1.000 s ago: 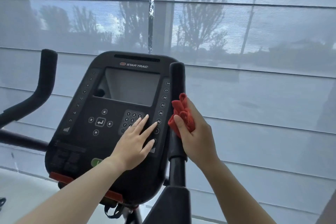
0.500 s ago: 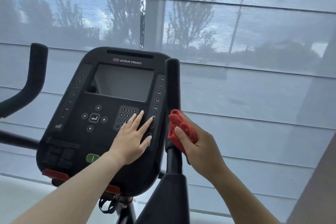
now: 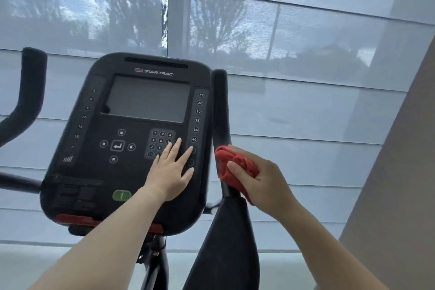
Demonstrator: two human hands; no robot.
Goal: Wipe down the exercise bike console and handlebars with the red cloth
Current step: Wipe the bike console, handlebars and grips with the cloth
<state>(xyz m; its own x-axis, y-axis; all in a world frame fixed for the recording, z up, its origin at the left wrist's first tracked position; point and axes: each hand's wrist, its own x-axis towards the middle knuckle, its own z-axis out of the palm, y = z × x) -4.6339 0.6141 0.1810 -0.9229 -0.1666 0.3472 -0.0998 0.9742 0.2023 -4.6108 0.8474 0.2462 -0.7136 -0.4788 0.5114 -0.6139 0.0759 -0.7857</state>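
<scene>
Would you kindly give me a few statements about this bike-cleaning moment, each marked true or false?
1. The right hand holds the bunched red cloth against the black upright handlebar. True.
2. The left hand is curled into a fist in the air. False: it lies flat, fingers straight, on the black console, partly over the number keypad.
3. The console's grey screen shows bright numbers. False: it is blank.
4. A green button sits low on the console, beside the left wrist. True.
</scene>
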